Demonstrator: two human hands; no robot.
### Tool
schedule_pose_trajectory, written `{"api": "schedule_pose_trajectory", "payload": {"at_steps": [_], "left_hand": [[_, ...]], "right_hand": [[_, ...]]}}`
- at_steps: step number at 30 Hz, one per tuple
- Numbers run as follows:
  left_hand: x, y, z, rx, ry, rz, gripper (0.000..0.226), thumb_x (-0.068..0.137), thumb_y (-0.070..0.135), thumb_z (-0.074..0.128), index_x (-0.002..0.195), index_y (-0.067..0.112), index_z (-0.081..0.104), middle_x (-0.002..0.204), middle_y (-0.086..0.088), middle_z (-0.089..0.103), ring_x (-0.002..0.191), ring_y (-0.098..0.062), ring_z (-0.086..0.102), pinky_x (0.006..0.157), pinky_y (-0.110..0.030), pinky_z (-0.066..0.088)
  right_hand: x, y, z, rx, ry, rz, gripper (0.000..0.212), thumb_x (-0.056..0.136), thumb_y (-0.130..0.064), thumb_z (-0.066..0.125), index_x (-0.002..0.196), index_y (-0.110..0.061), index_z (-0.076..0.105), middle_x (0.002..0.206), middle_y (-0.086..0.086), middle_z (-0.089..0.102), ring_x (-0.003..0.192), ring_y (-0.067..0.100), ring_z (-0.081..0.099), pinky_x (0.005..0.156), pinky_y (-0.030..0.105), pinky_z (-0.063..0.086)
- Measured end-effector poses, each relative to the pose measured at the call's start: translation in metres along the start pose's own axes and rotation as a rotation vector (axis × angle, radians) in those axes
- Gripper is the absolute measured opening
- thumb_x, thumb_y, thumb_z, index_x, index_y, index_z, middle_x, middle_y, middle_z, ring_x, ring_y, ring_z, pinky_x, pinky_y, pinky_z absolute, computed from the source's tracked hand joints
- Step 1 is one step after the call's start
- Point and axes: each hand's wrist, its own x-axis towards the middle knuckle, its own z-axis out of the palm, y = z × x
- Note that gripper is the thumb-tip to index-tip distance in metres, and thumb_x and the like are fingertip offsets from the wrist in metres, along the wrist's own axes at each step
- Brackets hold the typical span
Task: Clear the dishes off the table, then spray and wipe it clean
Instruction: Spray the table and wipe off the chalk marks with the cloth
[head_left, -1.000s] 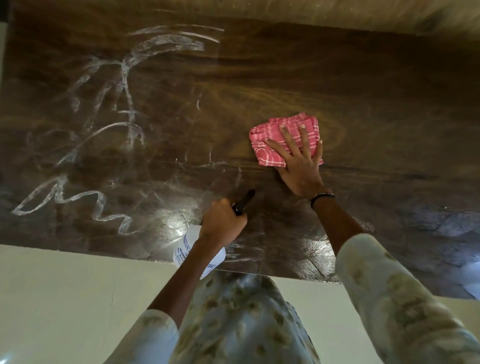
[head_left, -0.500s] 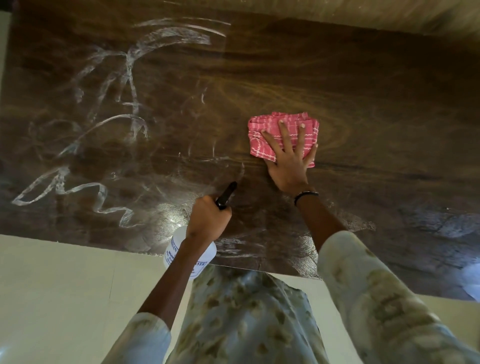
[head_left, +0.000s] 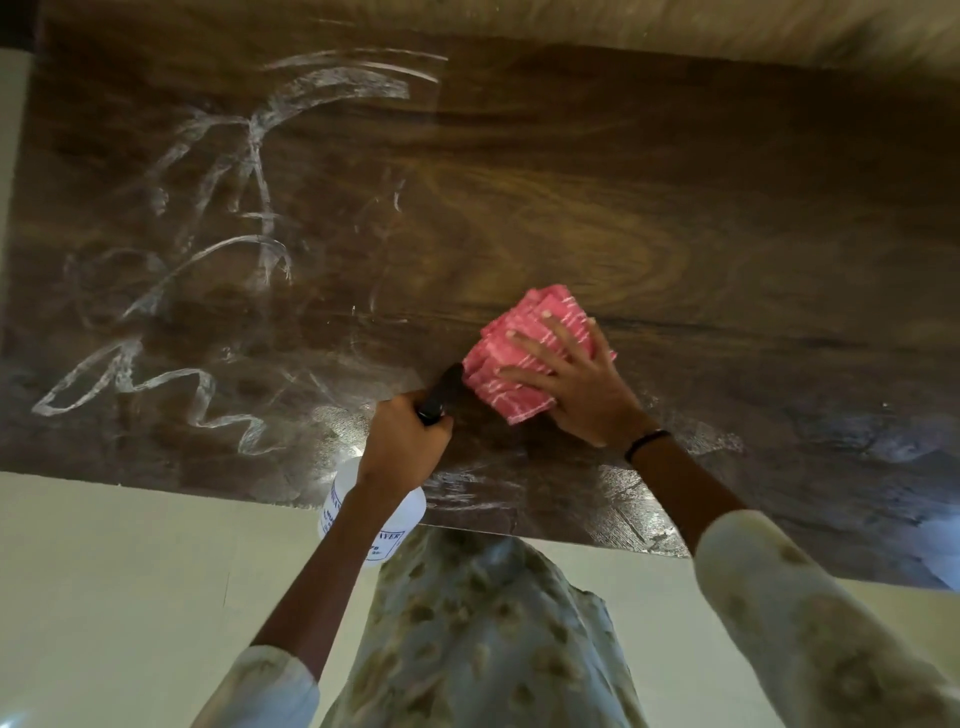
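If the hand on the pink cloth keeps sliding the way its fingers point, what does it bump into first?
Nothing, as far as I can see. The right hand presses the pink cloth, fingers pointing up-left over bare table; only white streaks lie farther left.

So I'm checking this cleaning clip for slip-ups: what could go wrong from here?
1. The white streaks on the table lie far left of the pink cloth, so they may get missed.
2. The spray bottle in the left hand has its nozzle right beside the cloth; they may bump.
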Motion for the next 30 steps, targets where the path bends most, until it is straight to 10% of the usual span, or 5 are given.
{"api": "schedule_pose_trajectory", "payload": {"at_steps": [7,14,18,30], "left_hand": [[-0.01,-0.019,0.013,-0.043,-0.013,0.027,0.033,0.082,0.006,0.059,0.053,0.013,0.045,0.043,-0.005,0.038,0.042,-0.025,0.036,0.045,-0.029,0.031],[-0.022,-0.03,0.015,-0.049,-0.01,-0.014,0.017,0.078,0.005,0.062,0.063,0.006,0.054,0.049,-0.009,0.047,0.046,-0.029,0.041,0.048,-0.032,0.037],[-0.035,-0.033,0.012,-0.043,-0.05,0.018,0.038,0.079,0.002,0.06,0.05,0.019,0.043,0.044,-0.003,0.036,0.044,-0.021,0.031,0.048,-0.025,0.027],[-0.053,-0.057,0.023,0.095,-0.233,0.044,0.029,0.082,0.01,0.057,0.058,0.02,0.043,0.048,0.0,0.044,0.04,-0.014,0.04,0.042,-0.022,0.029]], "right_hand": [[0.048,-0.009,-0.011,0.17,0.038,0.405,0.066,0.088,-0.039,0.056,0.146,-0.045,0.026,0.161,-0.002,0.011,0.147,0.039,-0.001,0.103,0.073,-0.002],[0.019,-0.099,0.009,0.139,0.076,0.126,0.064,0.074,-0.033,0.071,0.134,-0.037,0.05,0.154,0.004,0.034,0.143,0.042,0.022,0.106,0.074,0.011],[-0.025,-0.072,0.009,0.037,0.024,0.065,0.074,0.077,-0.034,0.066,0.143,-0.044,0.033,0.157,0.001,0.027,0.145,0.039,0.017,0.107,0.073,0.016],[0.007,-0.048,0.002,0.229,0.032,0.634,0.069,0.088,-0.032,0.056,0.147,-0.044,0.023,0.162,-0.004,0.007,0.146,0.039,-0.006,0.105,0.073,0.001]]}}
